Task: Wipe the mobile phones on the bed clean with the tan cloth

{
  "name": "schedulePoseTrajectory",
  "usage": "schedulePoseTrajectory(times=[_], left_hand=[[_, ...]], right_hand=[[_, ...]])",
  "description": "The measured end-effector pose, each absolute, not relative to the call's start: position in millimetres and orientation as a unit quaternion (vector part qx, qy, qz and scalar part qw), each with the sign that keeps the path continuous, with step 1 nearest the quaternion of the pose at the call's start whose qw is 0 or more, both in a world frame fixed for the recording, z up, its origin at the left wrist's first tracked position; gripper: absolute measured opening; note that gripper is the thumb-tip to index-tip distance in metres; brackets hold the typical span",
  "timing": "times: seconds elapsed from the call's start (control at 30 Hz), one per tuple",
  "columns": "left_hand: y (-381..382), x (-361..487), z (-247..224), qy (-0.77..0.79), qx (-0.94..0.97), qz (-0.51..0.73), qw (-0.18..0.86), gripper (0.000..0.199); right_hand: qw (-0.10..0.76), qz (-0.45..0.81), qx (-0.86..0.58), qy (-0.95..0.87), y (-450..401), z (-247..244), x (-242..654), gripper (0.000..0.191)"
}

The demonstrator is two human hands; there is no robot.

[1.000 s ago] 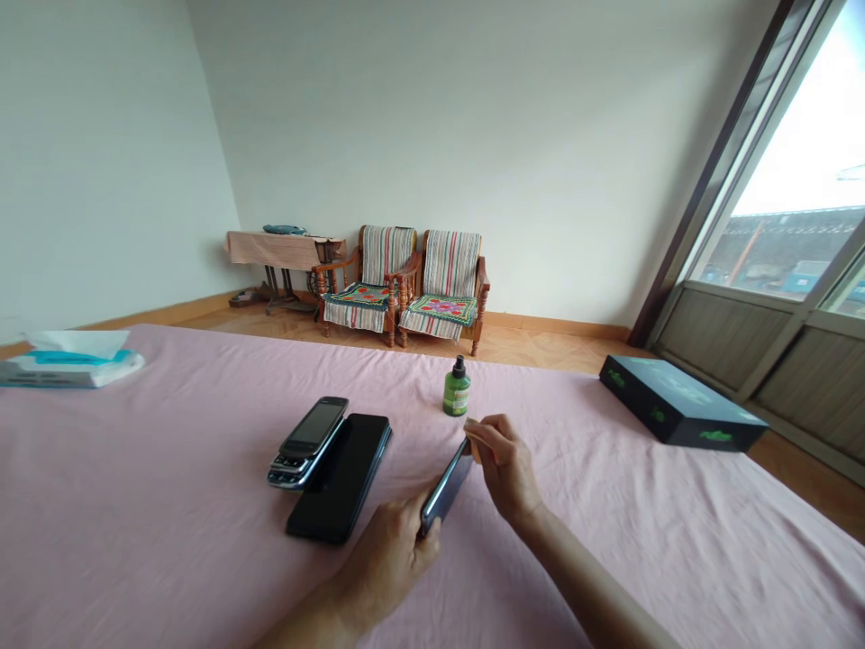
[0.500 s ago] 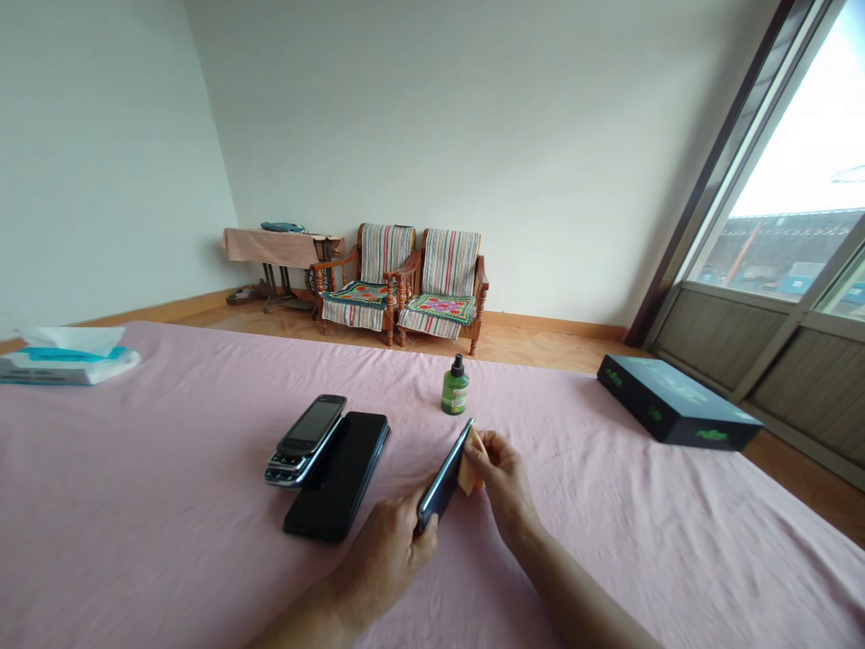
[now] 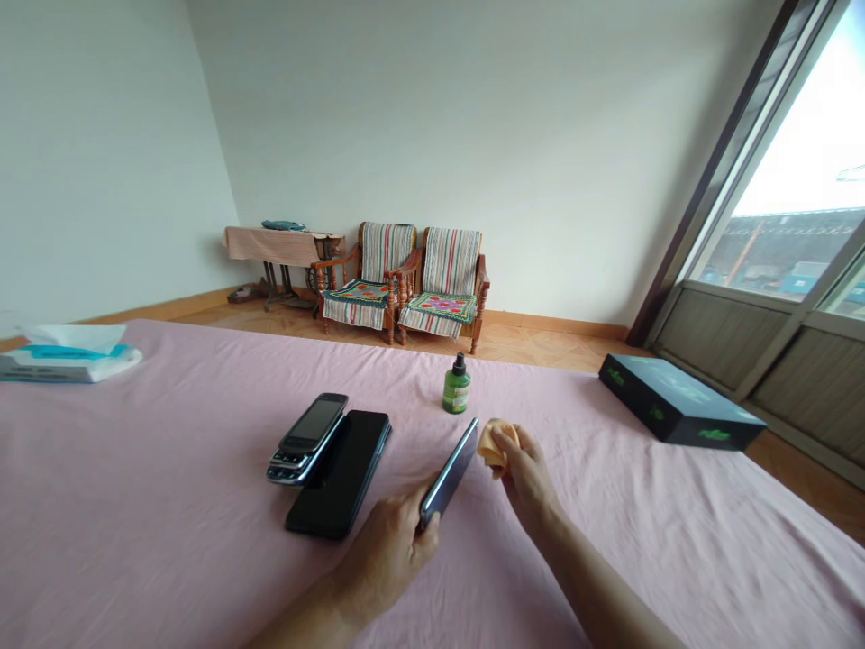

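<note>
A dark phone [image 3: 451, 478] is being gripped near its lower end by the left hand [image 3: 392, 545], the fingers and thumb being closed around it. The phone is being held up on edge above a pink sheet [image 3: 203, 541], tilted, with its far end being pointed away toward a green bottle [image 3: 457, 389]. Whether the sheet is being touched by its lower edge cannot be told. A crumpled peach cloth [image 3: 496, 443] is being pinched between the thumb and fingers of the right hand [image 3: 531, 469], and is being held just beside the phone's far end, on its right. The bottle, topped with a black cap, is being kept upright by the sheet beyond both hands. To the left of the hands, a black phone [image 3: 344, 478] is being supported flat, its left side being partly overlapped by a silver phone [image 3: 314, 425] whose keys are being shown at the near end. A tissue pack [image 3: 74, 356] is being borne at the far left of the sheet, and a black box [image 3: 682, 401] with green markings at the right. Beyond the sheet, two wooden chairs [image 3: 451, 270] are being covered by striped throws and bright seat mats.
</note>
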State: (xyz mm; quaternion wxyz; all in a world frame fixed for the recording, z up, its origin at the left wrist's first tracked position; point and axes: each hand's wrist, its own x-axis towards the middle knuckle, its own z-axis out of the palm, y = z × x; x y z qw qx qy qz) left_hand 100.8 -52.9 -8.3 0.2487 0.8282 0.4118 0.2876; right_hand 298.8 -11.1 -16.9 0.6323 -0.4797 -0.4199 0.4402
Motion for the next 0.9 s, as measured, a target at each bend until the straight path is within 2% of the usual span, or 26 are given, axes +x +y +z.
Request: schedulePoseTrajectory(times=[0.13, 0.3, 0.37, 0.5, 0.73, 0.9], left_hand=[[-52.8, 101.4, -8.0, 0.415, 0.829, 0.287, 0.243, 0.031], [-54.2, 101.6, -7.1, 0.416, 0.829, 0.28, 0.247, 0.029], [-54.2, 101.5, -6.9, 0.416, 0.829, 0.281, 0.246, 0.029], [-53.1, 101.6, -7.9, 0.411, 0.83, 0.285, 0.247, 0.035], [-52.0, 101.4, -9.4, 0.382, 0.825, 0.319, 0.269, 0.039], [-53.0, 102.3, -7.2, 0.375, 0.818, 0.327, 0.288, 0.026]], right_hand=[[0.632, 0.401, -0.497, -0.44, -9.0, -16.0, 301.3, 0.025], [0.644, 0.274, -0.521, -0.489, -4.3, -12.1, 295.8, 0.017], [0.616, 0.19, -0.518, -0.562, -3.7, -12.6, 293.1, 0.015], [0.513, 0.05, -0.49, -0.703, -10.4, -14.5, 293.8, 0.031], [0.421, -0.001, -0.447, -0.789, -48.5, -7.7, 277.6, 0.039], [0.4, -0.001, -0.387, -0.831, -73.4, -3.5, 255.6, 0.039]])
